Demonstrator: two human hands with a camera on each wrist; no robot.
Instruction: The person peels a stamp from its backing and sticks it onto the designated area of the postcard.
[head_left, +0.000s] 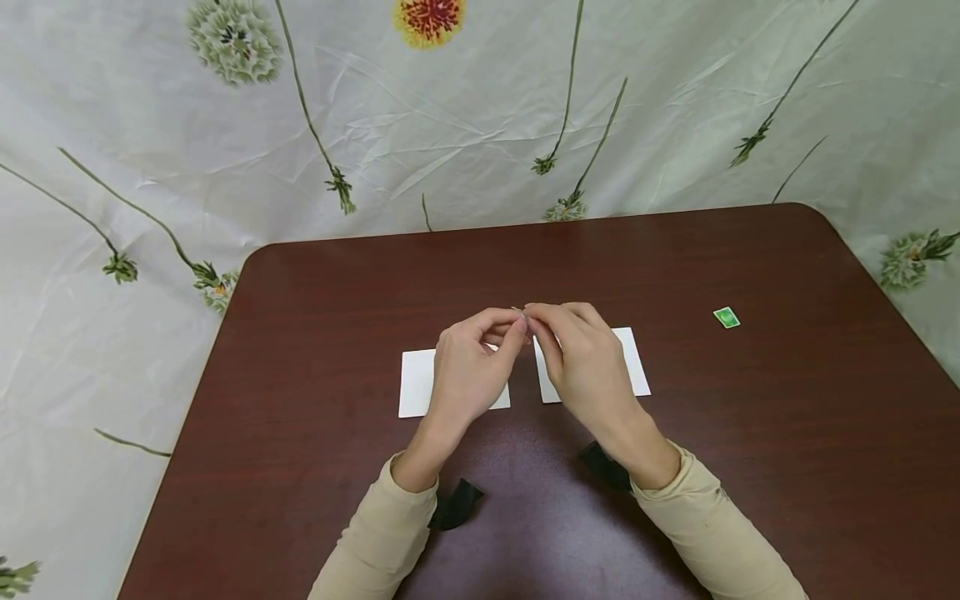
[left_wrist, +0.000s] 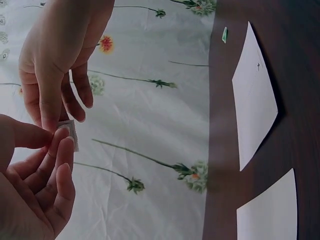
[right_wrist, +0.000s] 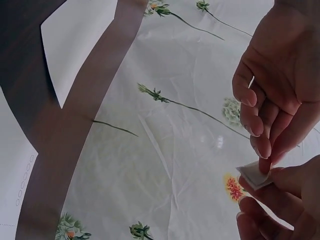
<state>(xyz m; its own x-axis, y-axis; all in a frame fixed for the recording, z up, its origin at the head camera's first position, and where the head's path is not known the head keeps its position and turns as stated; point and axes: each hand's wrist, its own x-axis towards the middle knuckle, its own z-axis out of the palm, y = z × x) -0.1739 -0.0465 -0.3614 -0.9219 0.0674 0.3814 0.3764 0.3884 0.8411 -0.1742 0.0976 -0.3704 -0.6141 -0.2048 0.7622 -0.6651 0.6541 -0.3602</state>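
The left hand, at eight o'clock, and the right hand, at four, both pinch a pale square between narrowed fingers above the surface, equally near; its long axis I cannot tell.

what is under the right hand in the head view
Beneath the right hand, a white sheet lies on the table; its right side and lower-left corner show. The hand covers its middle, so anything there is hidden from that view.
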